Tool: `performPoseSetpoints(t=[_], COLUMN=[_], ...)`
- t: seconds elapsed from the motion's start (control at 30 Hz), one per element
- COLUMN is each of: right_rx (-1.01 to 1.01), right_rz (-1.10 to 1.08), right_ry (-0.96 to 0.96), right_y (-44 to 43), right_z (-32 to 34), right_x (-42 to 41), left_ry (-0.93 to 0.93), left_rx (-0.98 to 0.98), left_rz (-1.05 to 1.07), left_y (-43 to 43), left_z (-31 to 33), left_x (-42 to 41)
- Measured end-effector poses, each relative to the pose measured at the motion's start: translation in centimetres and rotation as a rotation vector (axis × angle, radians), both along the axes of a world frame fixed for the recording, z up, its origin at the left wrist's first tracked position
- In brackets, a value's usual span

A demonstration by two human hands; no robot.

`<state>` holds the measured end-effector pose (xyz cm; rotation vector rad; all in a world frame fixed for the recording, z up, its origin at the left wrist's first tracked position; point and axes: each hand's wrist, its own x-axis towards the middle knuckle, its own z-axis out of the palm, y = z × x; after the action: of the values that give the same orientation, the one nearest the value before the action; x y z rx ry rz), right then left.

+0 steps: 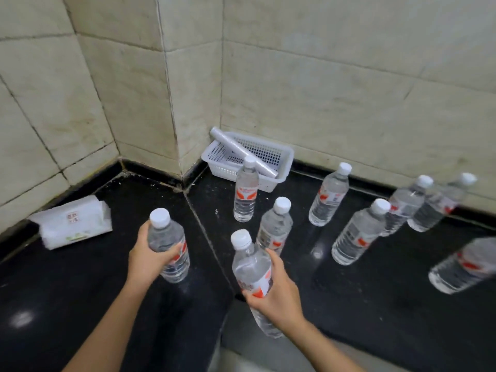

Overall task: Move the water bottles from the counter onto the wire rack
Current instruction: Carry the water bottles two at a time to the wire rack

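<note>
My left hand [147, 257] grips a clear water bottle [167, 242] with a white cap and red label, held above the black counter [80, 291]. My right hand [276, 296] grips a second bottle [251, 267] over the counter's inner corner. Several more bottles stand on the counter to the right: one [245, 193] by the basket, one [275, 226] just behind my right hand, others [328, 194] [358, 234] [408, 205] further right. No wire rack is in view.
A white perforated plastic basket [281, 154] with a rolled tube [241, 150] in it sits in the wall corner. A white tissue pack [72, 222] lies at the left against the tiled wall [349, 89]. A blurred bottle [464, 264] is at the right edge.
</note>
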<state>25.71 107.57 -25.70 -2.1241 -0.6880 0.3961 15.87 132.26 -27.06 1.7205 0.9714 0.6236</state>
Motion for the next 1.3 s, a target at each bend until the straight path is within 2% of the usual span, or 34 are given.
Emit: performPoseSetpoints(t=[0.27, 0.6, 0.8, 0.97, 1.3], right_rx=[0.069, 0.135, 0.101, 0.06, 0.042], right_rz=[-0.313, -0.759, -1.045, -1.248, -1.375], right_ry=[0.024, -0.058, -0.114, -0.158, -0.308], right_y=[-15.6, -32.7, -40.3, -44.8, -51.2], right_z=[-1.2, -1.2, -1.1, -0.3, 3.9], right_x=[-4.4, -10.7, -12.6, -12.2, -4.4], left_ry=[-0.071, -0.14, -0.141, -0.158, -0.341], left_rx=[-0.012, -0.191, -0.235, -0.285, -0.462], left_rz=[-0.073, -0.63, -0.928, -1.089, -1.243], left_y=[-14.9, -34.8, -43.7, -49.1, -57.2], left_z=[1.1, 0.4, 0.7, 1.0, 5.5], left_x=[-2.9, -2.1, 1.6, 6.1, 17.0])
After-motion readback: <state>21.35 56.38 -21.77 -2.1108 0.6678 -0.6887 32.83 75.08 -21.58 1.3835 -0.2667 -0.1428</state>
